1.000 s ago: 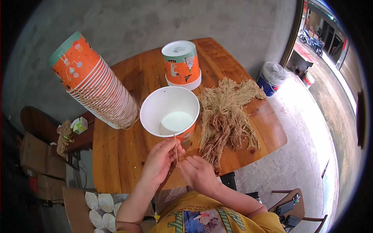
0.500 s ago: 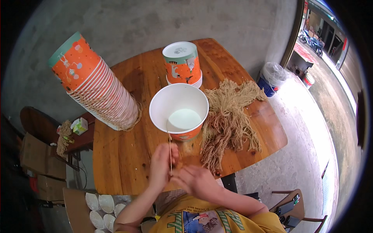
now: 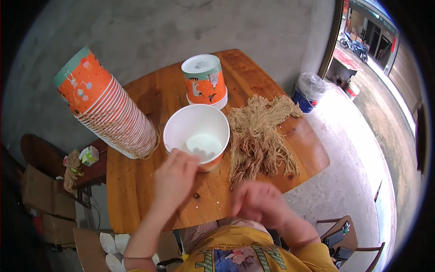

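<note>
White-lined tub point(image 3: 194, 124) partly hidden behind blurred left fingers point(image 3: 183, 159), spread and hold unclear; right fingers point(image 3: 253, 196) blurred, curled, hold unclear.

There's 1 open tub point(image 3: 197, 129), 2 tub stks point(image 3: 120, 115) point(image 3: 205, 86) & 1 string pile point(image 3: 260, 136) on wood tbl point(image 3: 136, 190).

the paper bucket point(image 3: 197, 127) stands mouth up just ahead of the left hand point(image 3: 176, 171), whose blurred fingers overlap its near rim; whether they grip it cannot be told. its inside is plain white, and a strip of orange outer wall shows to the right of those fingers. the cord bundle point(image 3: 260, 136) lies loosely spread just ahead of the right hand point(image 3: 257, 199), tan, browner toward that hand, its ends frayed apart.
</note>
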